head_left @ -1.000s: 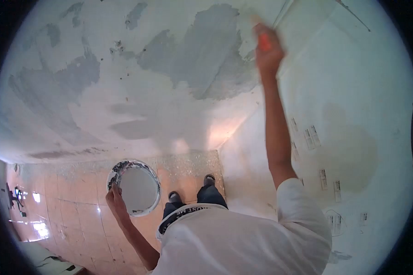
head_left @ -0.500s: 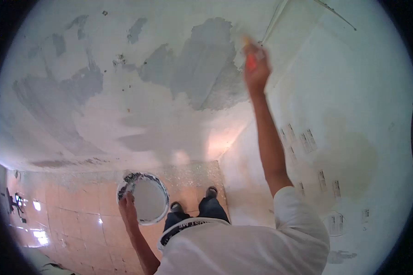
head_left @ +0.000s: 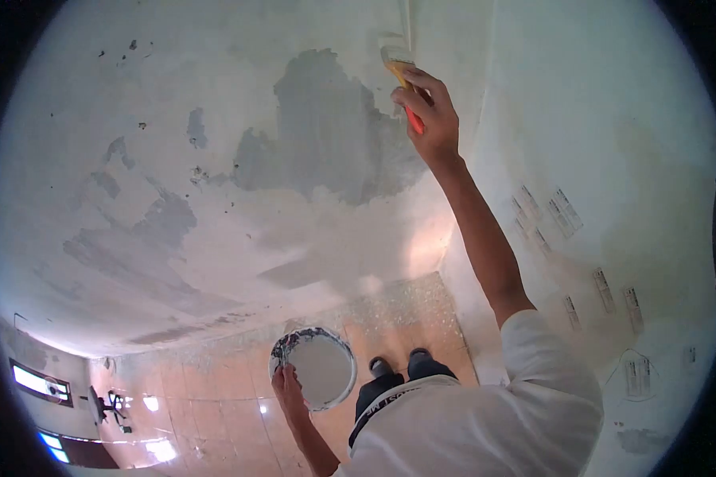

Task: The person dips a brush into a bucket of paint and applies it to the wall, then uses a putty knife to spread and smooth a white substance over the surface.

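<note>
My right hand [head_left: 437,119] grips a paintbrush [head_left: 396,57] with a yellow and red handle, its bristles against the wall [head_left: 239,71] near the corner. Patches of grey [head_left: 318,119] show on that wall, left of the brush. Down at the lower middle, my left hand [head_left: 289,389] is closed at the left edge of a round bucket [head_left: 352,380]. Whitish paint [head_left: 322,370] fills the inside, and dark smears mark the rim. Whether the fingers hold the rim or a handle is hard to make out.
An adjoining wall [head_left: 549,143] on the right bears several printed labels [head_left: 565,213]. Below are orange floor tiles [head_left: 215,397] and my feet [head_left: 398,360] beside the bucket. A dark object [head_left: 110,405] stands at the far left, near a window [head_left: 40,380].
The view has shifted, so the bucket and floor sit further right. My right hand has gone from a blurred swing to a clear pose with the brush at the wall.
</note>
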Demonstrator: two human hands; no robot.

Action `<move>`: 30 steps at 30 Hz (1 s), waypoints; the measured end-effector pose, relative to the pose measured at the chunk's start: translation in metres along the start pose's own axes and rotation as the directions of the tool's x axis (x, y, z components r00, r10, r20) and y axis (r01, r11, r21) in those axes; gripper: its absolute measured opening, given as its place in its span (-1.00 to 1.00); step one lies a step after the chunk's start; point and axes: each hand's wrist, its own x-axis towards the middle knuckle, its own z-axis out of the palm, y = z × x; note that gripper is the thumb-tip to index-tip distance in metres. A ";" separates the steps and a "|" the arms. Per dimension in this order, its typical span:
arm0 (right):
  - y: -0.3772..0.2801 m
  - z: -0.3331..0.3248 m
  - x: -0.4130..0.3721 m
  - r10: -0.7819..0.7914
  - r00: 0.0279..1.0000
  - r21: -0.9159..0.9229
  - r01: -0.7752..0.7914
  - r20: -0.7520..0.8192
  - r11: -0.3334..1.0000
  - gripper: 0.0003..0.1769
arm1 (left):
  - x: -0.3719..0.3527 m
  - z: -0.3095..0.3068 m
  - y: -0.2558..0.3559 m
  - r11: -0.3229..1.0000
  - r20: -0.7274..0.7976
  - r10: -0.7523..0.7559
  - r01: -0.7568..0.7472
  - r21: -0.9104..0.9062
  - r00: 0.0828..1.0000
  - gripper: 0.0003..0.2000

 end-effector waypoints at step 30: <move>-0.149 -0.093 -0.342 0.241 0.315 0.118 -0.796 0.918 0.593 -0.71 | -0.072 0.222 0.084 0.990 0.313 0.060 -0.098 0.105 0.948 -0.67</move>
